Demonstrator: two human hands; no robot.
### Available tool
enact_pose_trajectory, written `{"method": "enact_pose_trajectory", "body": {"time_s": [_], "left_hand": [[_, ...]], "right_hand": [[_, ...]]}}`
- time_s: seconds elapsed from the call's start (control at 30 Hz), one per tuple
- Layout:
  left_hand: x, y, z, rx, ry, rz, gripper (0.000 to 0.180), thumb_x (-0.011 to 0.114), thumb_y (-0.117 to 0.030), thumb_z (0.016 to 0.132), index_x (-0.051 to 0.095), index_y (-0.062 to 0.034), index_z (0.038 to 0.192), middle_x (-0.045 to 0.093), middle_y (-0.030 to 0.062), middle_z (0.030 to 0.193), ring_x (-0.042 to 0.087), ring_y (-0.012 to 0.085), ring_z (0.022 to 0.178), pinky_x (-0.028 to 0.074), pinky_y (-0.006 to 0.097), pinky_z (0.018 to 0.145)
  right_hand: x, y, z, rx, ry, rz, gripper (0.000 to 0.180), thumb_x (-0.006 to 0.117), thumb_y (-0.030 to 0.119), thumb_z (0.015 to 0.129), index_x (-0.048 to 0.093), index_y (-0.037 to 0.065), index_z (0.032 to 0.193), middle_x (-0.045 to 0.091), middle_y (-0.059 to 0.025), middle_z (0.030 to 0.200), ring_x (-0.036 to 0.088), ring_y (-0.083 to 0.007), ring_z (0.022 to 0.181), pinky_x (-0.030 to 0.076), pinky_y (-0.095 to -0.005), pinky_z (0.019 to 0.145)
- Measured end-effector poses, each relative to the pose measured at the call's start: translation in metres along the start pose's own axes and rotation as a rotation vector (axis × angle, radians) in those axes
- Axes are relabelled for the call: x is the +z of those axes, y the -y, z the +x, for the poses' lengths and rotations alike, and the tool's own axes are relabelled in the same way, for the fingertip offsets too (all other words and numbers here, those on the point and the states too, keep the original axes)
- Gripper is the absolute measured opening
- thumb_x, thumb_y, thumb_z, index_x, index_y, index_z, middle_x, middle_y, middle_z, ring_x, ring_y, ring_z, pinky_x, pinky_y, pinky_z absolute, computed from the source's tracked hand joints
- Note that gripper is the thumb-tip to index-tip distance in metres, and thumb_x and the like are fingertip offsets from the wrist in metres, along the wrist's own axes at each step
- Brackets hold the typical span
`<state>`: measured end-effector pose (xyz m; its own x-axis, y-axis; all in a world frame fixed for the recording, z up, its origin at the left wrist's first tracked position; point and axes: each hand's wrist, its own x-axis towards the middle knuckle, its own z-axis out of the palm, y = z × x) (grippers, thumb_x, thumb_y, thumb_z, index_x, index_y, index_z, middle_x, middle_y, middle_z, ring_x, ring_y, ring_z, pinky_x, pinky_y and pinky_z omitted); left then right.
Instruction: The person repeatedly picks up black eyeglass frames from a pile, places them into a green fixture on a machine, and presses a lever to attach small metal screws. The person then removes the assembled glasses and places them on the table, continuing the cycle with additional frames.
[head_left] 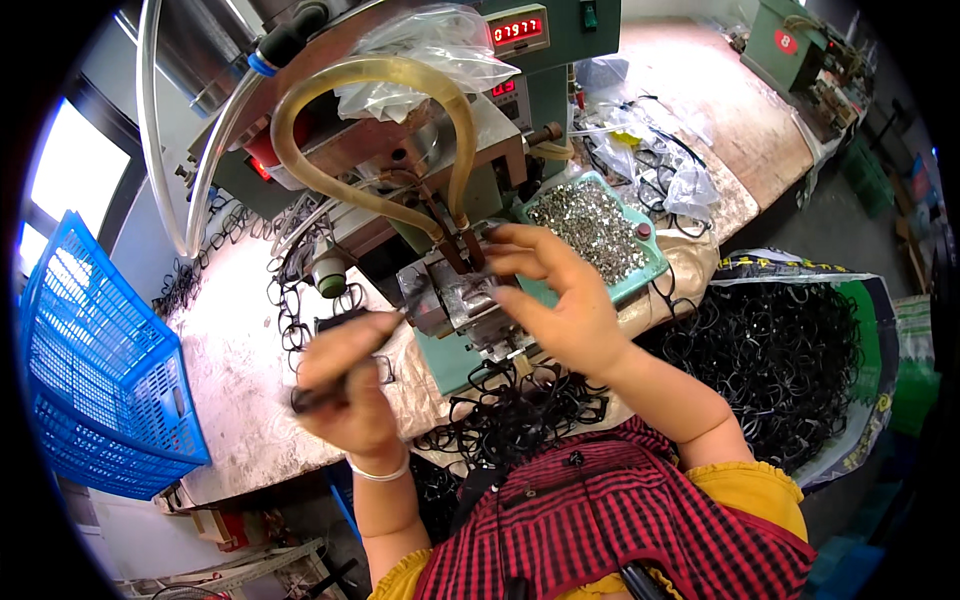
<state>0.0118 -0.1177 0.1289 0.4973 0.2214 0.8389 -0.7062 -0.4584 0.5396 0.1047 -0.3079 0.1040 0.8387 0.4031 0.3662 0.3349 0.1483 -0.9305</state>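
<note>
My right hand (565,305) reaches over the metal fixture (470,300) of a green bench machine, its thumb and fingers apart. Its fingertips are beside the two dark prongs (462,248) above the fixture; nothing shows between them. My left hand (350,385), smeared by motion, is left of the fixture, its fingers bent around a dark thing too blurred to name. Several black eyeglass frames (525,415) lie heaped below the fixture, near my apron. Right of the machine, a light green tray (655,262) holds many small shiny metal pieces (590,225).
A blue plastic basket (100,370) stands at the left table edge. On the right, a large sack (880,330) is full of black frames (770,370). Tubes (375,70) loop over the machine beside a clear plastic bag (430,50). More frames lie along the table.
</note>
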Motion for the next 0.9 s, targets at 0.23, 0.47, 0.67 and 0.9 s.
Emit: {"method": "enact_pose_trajectory", "body": {"time_s": [0.23, 0.47, 0.67, 0.9], "left_hand": [[0.030, 0.004, -0.021, 0.254, 0.513, 0.337, 0.026, 0.082, -0.007, 0.068, 0.077, -0.0086, 0.094, 0.075, 0.0069, 0.100, 0.065, 0.0326, 0.090, 0.053, 0.043, 0.086], [0.031, 0.004, -0.024, 0.180, 0.493, 0.297, 0.024, 0.081, -0.006, 0.071, 0.076, -0.0089, 0.095, 0.075, 0.0076, 0.101, 0.066, 0.0306, 0.090, 0.052, 0.046, 0.089], [0.024, -0.011, -0.043, 0.151, 0.476, 0.430, 0.026, 0.077, -0.003, 0.076, 0.073, -0.0062, 0.102, 0.074, 0.0122, 0.107, 0.070, 0.0338, 0.099, 0.052, 0.046, 0.095], [-0.092, -0.004, -0.079, -0.277, -0.355, 0.753, 0.016, 0.056, 0.000, 0.101, 0.065, 0.0061, 0.112, 0.068, 0.0154, 0.113, 0.065, 0.0202, 0.101, 0.050, 0.033, 0.095]], "right_hand": [[-0.096, -0.104, -0.004, -0.141, -0.274, -1.119, 0.023, 0.076, 0.018, 0.077, 0.075, 0.013, 0.099, 0.064, -0.0204, 0.122, 0.052, -0.0381, 0.128, 0.046, -0.0456, 0.102], [-0.073, -0.111, 0.017, -0.204, -0.316, -0.973, 0.012, 0.073, 0.017, 0.078, 0.070, 0.013, 0.089, 0.066, -0.0100, 0.112, 0.057, -0.0341, 0.120, 0.053, -0.0447, 0.086], [-0.051, -0.122, 0.043, -0.205, -0.208, -1.242, 0.018, 0.070, 0.016, 0.076, 0.070, 0.013, 0.095, 0.062, -0.0116, 0.116, 0.054, -0.0339, 0.123, 0.054, -0.0452, 0.079], [-0.102, -0.116, -0.018, 0.156, -0.596, -0.098, 0.004, 0.066, 0.006, 0.093, 0.066, 0.004, 0.096, 0.063, 0.0014, 0.085, 0.055, -0.0054, 0.077, 0.045, -0.0207, 0.071]]}}
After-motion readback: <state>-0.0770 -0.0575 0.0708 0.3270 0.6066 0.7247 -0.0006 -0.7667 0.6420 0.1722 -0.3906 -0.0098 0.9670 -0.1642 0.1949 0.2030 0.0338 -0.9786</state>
